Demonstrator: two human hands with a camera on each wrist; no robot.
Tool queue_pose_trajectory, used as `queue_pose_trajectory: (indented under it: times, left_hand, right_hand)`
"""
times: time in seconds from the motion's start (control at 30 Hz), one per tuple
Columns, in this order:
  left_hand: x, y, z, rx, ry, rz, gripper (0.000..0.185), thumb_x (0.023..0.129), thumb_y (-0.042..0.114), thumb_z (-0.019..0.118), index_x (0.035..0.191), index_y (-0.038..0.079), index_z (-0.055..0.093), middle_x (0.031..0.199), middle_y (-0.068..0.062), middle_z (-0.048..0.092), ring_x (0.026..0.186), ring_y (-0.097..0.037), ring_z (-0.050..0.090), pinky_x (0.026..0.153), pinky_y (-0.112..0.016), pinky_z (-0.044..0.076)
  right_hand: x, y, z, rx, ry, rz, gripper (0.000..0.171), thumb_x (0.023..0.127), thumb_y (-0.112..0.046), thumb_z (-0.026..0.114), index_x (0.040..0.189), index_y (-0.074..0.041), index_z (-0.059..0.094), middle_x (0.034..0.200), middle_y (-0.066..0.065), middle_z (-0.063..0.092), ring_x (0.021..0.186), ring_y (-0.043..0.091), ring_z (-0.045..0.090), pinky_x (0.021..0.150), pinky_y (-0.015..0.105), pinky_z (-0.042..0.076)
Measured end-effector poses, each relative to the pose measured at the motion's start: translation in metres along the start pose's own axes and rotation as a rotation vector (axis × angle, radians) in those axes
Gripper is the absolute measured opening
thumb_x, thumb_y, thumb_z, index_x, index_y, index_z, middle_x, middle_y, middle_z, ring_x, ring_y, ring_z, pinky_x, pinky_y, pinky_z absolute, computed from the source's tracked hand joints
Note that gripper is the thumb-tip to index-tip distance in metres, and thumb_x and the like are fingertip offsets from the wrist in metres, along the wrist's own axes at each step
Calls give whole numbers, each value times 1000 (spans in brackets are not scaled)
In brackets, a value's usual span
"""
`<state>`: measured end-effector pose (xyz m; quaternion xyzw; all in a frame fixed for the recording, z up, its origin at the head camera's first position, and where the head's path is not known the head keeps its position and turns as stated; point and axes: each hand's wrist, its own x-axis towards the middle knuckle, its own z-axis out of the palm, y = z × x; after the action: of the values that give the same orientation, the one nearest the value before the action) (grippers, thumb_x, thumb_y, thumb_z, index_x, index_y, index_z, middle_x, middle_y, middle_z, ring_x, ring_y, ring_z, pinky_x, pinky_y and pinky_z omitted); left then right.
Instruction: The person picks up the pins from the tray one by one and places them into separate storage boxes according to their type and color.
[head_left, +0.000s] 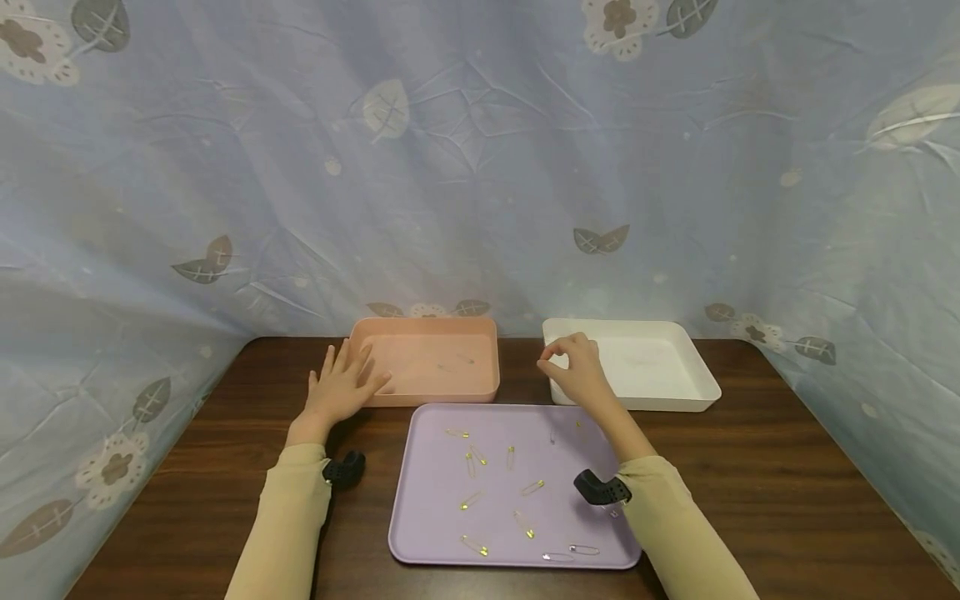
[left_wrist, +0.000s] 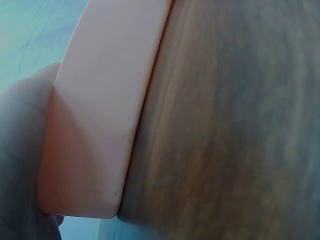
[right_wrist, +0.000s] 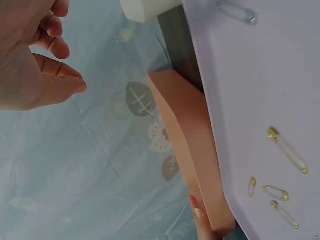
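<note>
Narrowly pinched, right hand [head_left: 576, 367] hovers by the far-right white tray [head_left: 651, 368]; whether loaded, I can't tell. Splayed left hand [head_left: 336, 392] perhaps steadies the pink tray [head_left: 416, 348].

Gold safety pins [head_left: 483, 551] lie scattered at various angles across a flat, rimmed lilac tray [head_left: 420, 527] — two silver safety pins [head_left: 573, 548] rest near its 5 o'clock edge. A shallow peach bin [head_left: 435, 399] stands at the tray's 11 o'clock, faint pins inside — a shallow white bin [head_left: 675, 404] at 1 o'clock.
</note>
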<state>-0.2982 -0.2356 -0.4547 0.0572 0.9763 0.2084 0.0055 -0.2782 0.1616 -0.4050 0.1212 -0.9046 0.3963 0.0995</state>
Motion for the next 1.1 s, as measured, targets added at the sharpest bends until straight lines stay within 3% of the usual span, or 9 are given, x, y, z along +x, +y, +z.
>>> queue_pose_trajectory:
  times: [0.33,0.63,0.9,1.1]
  left_hand:
    - [1,0,3,-6,-4,2,84,92,69,39,158,23,12,164,-18,-5,149,-47,-7,108,-77,1]
    - [0,3,2,-6,-16,5,83,93,68,39,158,24,11,164,-18,-6,149,-46,-8,108,-77,1]
    - [0,1,0,-10,-12,-2,85,92,70,39,158,24,11,164,-19,-5,149,-47,-8,108,-78,1]
    - [0,-1,1,-9,-4,-1,84,92,69,39,158,24,11,164,-19,-2,149,-47,-6,108,-77,2]
  right_hand:
    - [-25,17,-4,-16,-17,2,11,87,-14,70,89,-4,66,103,18,54,93,29,41,76,32,30]
    - [-38,25,-2,-49,-73,-13,8,85,-11,70,89,-5,66,88,10,53,75,17,40,68,27,34]
    - [-46,31,-1,-134,-261,-163,20,86,-11,70,104,-6,63,81,3,50,71,11,41,63,23,37]
    - [-49,34,-3,-203,-344,-185,20,87,-14,70,105,-8,63,81,0,49,70,9,42,61,22,38]
